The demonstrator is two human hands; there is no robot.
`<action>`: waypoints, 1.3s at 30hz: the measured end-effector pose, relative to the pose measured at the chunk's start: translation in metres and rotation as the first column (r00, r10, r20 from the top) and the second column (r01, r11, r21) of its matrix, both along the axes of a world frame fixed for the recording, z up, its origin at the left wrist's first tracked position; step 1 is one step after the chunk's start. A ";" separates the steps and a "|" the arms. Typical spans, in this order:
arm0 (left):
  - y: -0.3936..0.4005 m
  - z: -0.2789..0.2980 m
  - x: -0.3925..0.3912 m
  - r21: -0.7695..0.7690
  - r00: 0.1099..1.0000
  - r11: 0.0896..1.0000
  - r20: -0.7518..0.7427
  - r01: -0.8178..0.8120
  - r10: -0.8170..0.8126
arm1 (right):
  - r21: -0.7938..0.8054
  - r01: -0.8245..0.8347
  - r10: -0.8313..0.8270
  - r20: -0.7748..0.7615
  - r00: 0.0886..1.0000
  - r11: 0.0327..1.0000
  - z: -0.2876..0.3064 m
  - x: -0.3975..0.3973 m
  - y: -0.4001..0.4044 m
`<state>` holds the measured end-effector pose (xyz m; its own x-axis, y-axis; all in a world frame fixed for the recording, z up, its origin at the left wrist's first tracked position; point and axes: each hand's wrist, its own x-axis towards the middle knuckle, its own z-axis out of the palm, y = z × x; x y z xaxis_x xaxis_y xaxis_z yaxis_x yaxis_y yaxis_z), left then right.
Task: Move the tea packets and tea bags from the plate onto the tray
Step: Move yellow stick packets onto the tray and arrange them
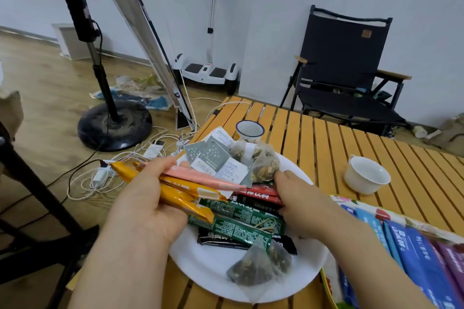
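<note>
Head view, frame centre: left hand (148, 198) grips orange and pink stick packets (185, 188); right hand (298, 198) pinches red packets (261, 193) on the plate (208, 266). Overfull fists could spill sticks short of the tray (391, 216).

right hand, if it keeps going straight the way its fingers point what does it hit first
Probably the mesh tea bag at the far side of the plate; the right hand points up and left at it, with fingertips close, though depth is uncertain.

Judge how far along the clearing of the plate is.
Done: blue and purple packets lie on the tray.
In hand: the left hand grips orange and pink stick packets; the right hand reaches red ones.
Left: green sticks and mesh tea bags on the plate.
</note>
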<state>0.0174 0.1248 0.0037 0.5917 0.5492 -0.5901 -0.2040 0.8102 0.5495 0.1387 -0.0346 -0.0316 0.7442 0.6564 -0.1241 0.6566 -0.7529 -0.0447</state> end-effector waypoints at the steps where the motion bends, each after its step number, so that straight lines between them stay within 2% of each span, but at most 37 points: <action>1: 0.001 0.000 -0.002 -0.005 1.000 1.000 0.004 -0.006 0.006 | -0.018 -0.015 0.015 0.016 1.000 1.000 -0.001 -0.001 0.000; 9: 0.000 0.003 -0.004 -0.010 1.000 1.000 -0.019 -0.020 0.020 | 0.072 0.035 -0.028 -0.097 0.995 0.997 -0.003 0.000 -0.005; 14: -0.003 0.005 -0.003 -0.013 1.000 1.000 0.001 0.013 -0.013 | 0.027 0.038 -0.033 -0.150 0.988 0.999 -0.001 0.001 -0.002; 18: -0.004 0.006 -0.004 -0.013 1.000 1.000 -0.018 0.011 -0.011 | 0.017 0.066 -0.063 -0.120 0.991 0.998 0.003 -0.002 -0.001; 25: -0.006 0.009 -0.005 -0.012 1.000 1.000 -0.015 0.020 -0.021 | 0.240 0.174 -0.119 -0.226 0.967 0.955 0.006 -0.011 -0.006; 29: -0.008 0.011 -0.006 -0.006 1.000 1.000 -0.019 0.017 -0.017 | 0.327 0.158 -0.094 -0.202 0.975 0.932 0.012 -0.017 -0.010; 35: -0.006 0.008 -0.005 0.020 1.000 1.000 -0.024 0.021 -0.021 | 0.368 0.106 -0.044 -0.172 0.984 0.924 0.026 -0.019 -0.023; 39: -0.009 0.009 -0.003 0.025 0.999 0.999 0.005 0.040 -0.040 | 0.480 0.130 -0.041 -0.191 0.981 0.868 0.032 -0.022 -0.030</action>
